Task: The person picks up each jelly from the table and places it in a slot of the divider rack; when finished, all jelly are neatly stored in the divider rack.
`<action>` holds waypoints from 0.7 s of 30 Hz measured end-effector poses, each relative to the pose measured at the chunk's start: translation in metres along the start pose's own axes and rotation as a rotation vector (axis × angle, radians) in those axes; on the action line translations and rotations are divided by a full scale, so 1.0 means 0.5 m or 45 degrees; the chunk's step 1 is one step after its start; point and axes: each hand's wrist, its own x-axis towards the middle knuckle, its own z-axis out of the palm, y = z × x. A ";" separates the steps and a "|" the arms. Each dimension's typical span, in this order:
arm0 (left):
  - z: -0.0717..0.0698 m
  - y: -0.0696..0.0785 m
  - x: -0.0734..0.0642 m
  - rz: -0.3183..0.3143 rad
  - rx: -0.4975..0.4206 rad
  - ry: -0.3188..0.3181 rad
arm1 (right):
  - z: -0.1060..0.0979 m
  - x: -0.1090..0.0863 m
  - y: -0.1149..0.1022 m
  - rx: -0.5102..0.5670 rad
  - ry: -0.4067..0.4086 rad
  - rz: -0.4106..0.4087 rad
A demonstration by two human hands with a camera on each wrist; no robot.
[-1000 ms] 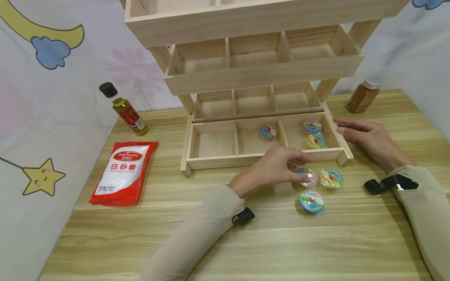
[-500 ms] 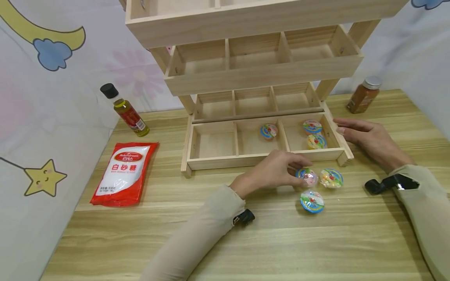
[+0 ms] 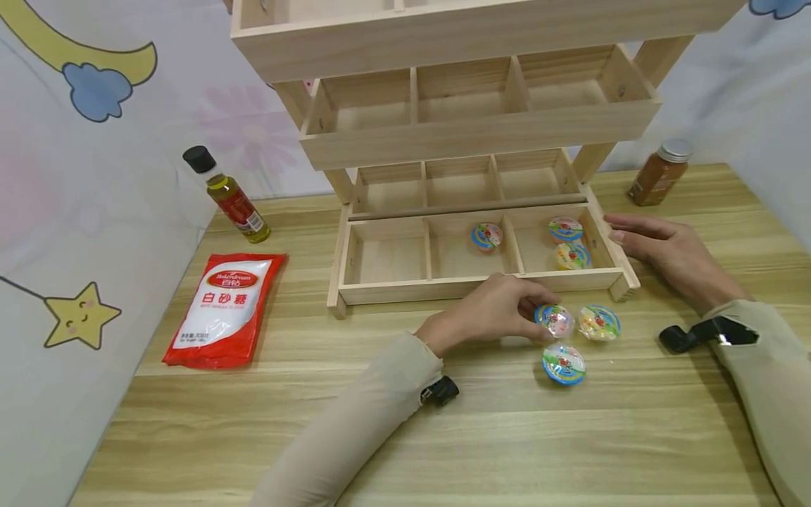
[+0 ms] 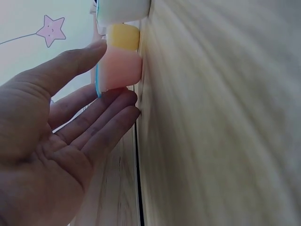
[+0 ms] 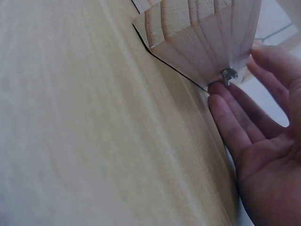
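In the head view my left hand (image 3: 491, 313) is at a pink jelly cup (image 3: 555, 321) on the table, thumb at its near side and fingertips at its far side. The left wrist view shows the cup's pink body (image 4: 122, 70) between thumb and fingers. A yellow jelly cup (image 3: 599, 323) stands to its right, and another jelly cup (image 3: 564, 364) is nearer the camera. My right hand (image 3: 674, 257) rests its fingertips against the right side of the wooden shelf rack (image 3: 481, 285). In the right wrist view its fingers lie beside the rack's foot (image 5: 197, 52), near a metal screw.
The bottom tray holds a jelly cup (image 3: 486, 236) in its middle compartment and two in the right one. A sugar bag (image 3: 228, 310) and an oil bottle (image 3: 234, 201) are at left. A brown spice jar (image 3: 661, 172) stands behind my right hand.
My left index finger has lowered towards the pink jelly cup's far side, and the fingers have drawn in around it. The right hand stays against the rack.
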 end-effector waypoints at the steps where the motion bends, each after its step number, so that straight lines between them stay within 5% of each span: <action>1: 0.001 0.000 0.000 0.004 -0.011 0.003 | 0.000 0.000 0.001 -0.007 0.003 -0.003; 21: -0.003 0.002 -0.003 0.050 -0.013 0.080 | -0.001 0.001 0.004 -0.029 0.004 0.002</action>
